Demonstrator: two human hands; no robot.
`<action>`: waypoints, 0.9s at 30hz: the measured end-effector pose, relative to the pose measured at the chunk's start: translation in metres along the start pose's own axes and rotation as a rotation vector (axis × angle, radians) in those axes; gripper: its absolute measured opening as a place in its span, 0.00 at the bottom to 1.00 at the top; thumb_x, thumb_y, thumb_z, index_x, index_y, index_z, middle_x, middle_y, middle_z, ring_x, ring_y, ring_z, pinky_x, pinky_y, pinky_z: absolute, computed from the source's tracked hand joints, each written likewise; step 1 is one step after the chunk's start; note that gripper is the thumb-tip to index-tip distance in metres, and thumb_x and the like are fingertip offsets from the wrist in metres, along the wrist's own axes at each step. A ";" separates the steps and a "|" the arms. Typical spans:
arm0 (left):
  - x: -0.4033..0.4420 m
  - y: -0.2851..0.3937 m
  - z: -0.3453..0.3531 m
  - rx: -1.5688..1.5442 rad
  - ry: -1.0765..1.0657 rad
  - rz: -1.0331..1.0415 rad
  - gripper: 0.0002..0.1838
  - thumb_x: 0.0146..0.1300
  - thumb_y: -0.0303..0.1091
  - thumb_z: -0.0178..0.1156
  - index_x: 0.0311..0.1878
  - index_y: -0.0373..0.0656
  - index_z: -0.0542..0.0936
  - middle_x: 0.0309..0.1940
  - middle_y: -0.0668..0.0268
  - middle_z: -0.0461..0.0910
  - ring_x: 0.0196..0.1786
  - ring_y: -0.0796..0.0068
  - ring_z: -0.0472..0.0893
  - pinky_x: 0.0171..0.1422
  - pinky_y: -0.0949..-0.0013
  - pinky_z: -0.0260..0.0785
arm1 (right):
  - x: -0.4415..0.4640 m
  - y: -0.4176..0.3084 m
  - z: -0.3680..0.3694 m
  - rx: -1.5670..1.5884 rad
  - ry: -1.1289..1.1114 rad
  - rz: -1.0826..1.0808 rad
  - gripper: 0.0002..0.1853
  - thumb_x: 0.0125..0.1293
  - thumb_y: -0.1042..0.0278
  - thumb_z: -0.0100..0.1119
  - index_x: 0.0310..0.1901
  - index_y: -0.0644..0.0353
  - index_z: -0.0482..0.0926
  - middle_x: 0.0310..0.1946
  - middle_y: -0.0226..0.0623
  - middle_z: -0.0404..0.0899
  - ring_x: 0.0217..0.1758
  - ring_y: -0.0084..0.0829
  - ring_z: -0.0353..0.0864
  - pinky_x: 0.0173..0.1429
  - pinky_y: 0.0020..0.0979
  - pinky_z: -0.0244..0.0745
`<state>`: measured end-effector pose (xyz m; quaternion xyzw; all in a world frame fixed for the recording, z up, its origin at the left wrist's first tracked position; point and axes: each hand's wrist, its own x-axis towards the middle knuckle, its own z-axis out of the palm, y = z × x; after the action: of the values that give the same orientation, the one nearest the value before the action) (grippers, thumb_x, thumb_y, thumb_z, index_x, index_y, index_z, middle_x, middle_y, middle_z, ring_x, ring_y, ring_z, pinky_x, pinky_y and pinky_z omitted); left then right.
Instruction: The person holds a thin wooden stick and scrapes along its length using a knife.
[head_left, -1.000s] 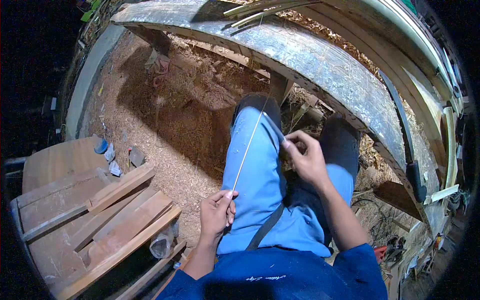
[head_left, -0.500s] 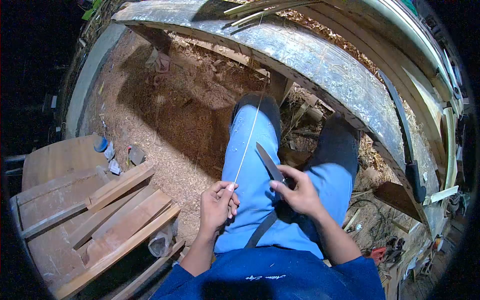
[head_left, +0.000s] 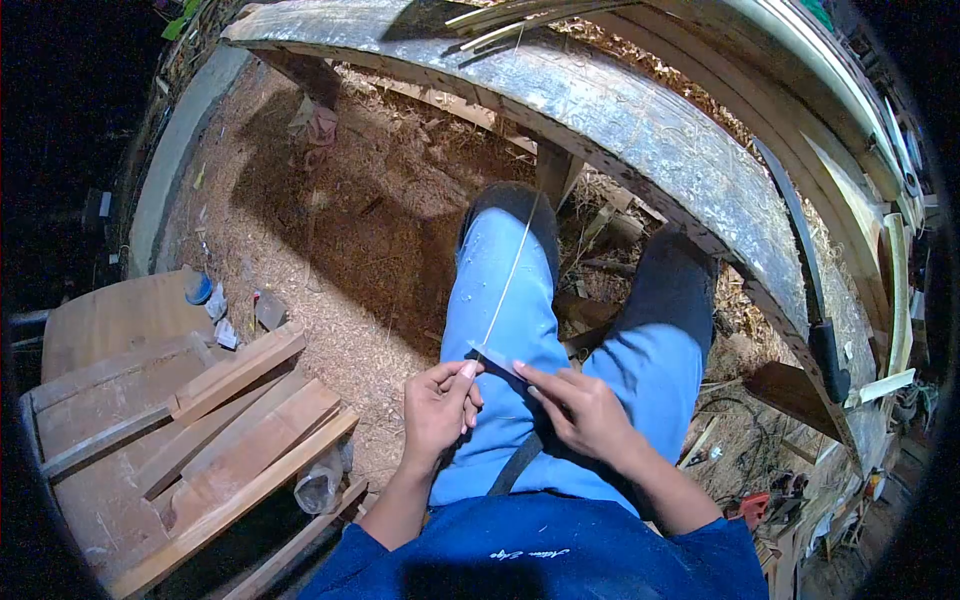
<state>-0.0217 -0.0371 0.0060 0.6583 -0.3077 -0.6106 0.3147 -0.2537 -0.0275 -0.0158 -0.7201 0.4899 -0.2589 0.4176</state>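
Note:
Between the fingertips of my left hand (head_left: 440, 408), thumb on top, a thin pale strip (head_left: 508, 283) is pinched; it looks like split bamboo or wood. It slants up and away over my blue trouser leg. My right hand (head_left: 580, 408) is closed around a knife (head_left: 502, 361), its fingers hiding the handle. The blade points left and lies at the strip, close to my left fingertips. Whether the edge touches the strip, I cannot tell. Both hands are above my lap.
A long worn plank bench (head_left: 600, 110) curves across ahead, with thin strips (head_left: 530, 22) on its far part. A large dark-handled blade (head_left: 800, 235) rests along its right end. Cut timber pieces (head_left: 245, 440) lie at left. Shavings (head_left: 330, 330) cover the ground.
My right hand has moved left and slightly down, turning the knife from pointing up to pointing left, against the strip. The strip's far end has shifted a little right; my left hand keeps its pinch.

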 end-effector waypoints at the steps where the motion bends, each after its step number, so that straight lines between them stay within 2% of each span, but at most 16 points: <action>1: 0.002 -0.001 0.000 -0.001 0.003 0.000 0.12 0.81 0.32 0.62 0.50 0.31 0.86 0.24 0.65 0.83 0.17 0.85 0.76 0.19 0.78 0.63 | -0.002 -0.001 0.002 -0.008 0.030 0.006 0.27 0.74 0.66 0.66 0.73 0.36 0.79 0.29 0.43 0.78 0.28 0.50 0.83 0.34 0.50 0.81; 7: 0.004 -0.011 0.000 0.022 0.019 0.029 0.11 0.80 0.31 0.62 0.48 0.30 0.86 0.23 0.65 0.83 0.17 0.84 0.76 0.18 0.78 0.63 | -0.006 -0.009 0.002 -0.168 -0.036 0.007 0.27 0.73 0.60 0.67 0.72 0.33 0.80 0.29 0.40 0.78 0.25 0.46 0.82 0.28 0.47 0.80; 11: 0.001 -0.009 0.006 -0.009 0.064 0.074 0.10 0.79 0.29 0.63 0.47 0.29 0.86 0.23 0.66 0.82 0.17 0.85 0.75 0.19 0.78 0.63 | -0.006 -0.006 0.000 -0.230 -0.010 0.001 0.28 0.71 0.60 0.69 0.72 0.32 0.80 0.29 0.39 0.77 0.23 0.44 0.81 0.26 0.46 0.79; 13: -0.001 -0.004 0.009 -0.004 0.070 0.067 0.10 0.79 0.29 0.64 0.47 0.29 0.86 0.23 0.66 0.82 0.17 0.85 0.75 0.19 0.78 0.63 | -0.002 0.000 -0.002 -0.269 0.078 0.001 0.30 0.69 0.60 0.70 0.73 0.31 0.79 0.30 0.38 0.77 0.22 0.43 0.81 0.25 0.46 0.78; 18: -0.001 -0.010 0.008 -0.030 0.079 0.075 0.10 0.78 0.29 0.65 0.49 0.29 0.88 0.23 0.66 0.82 0.17 0.86 0.75 0.20 0.78 0.64 | -0.004 -0.003 -0.001 -0.272 -0.007 -0.063 0.31 0.66 0.63 0.70 0.72 0.32 0.80 0.29 0.37 0.77 0.23 0.43 0.82 0.26 0.46 0.79; 21: -0.004 -0.004 0.011 -0.006 0.094 0.054 0.10 0.78 0.29 0.65 0.50 0.29 0.88 0.24 0.66 0.83 0.17 0.86 0.74 0.20 0.78 0.64 | 0.009 0.004 -0.007 -0.292 0.137 0.038 0.30 0.66 0.63 0.71 0.70 0.33 0.82 0.29 0.37 0.79 0.24 0.43 0.83 0.26 0.46 0.79; 22: -0.005 -0.004 0.011 -0.003 0.098 0.058 0.10 0.78 0.28 0.65 0.50 0.29 0.87 0.24 0.66 0.83 0.18 0.85 0.75 0.20 0.78 0.64 | 0.012 0.005 -0.010 -0.316 0.112 0.063 0.31 0.65 0.63 0.72 0.71 0.33 0.82 0.29 0.37 0.79 0.24 0.43 0.83 0.25 0.46 0.78; 25: -0.003 -0.011 0.007 -0.008 0.088 0.061 0.10 0.78 0.28 0.64 0.49 0.28 0.87 0.24 0.65 0.83 0.18 0.85 0.75 0.20 0.78 0.64 | 0.002 -0.001 -0.004 -0.274 -0.020 -0.078 0.30 0.66 0.62 0.70 0.71 0.32 0.81 0.29 0.38 0.77 0.23 0.44 0.82 0.24 0.47 0.78; 27: -0.002 -0.012 0.005 -0.012 0.072 0.055 0.09 0.78 0.27 0.64 0.49 0.28 0.86 0.24 0.65 0.83 0.19 0.85 0.76 0.21 0.78 0.64 | 0.002 -0.002 -0.007 -0.263 -0.067 -0.069 0.32 0.66 0.62 0.70 0.72 0.32 0.80 0.29 0.37 0.77 0.22 0.44 0.82 0.25 0.46 0.79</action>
<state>-0.0266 -0.0286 -0.0026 0.6693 -0.3104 -0.5794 0.3464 -0.2570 -0.0314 -0.0103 -0.7933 0.4803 -0.1825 0.3266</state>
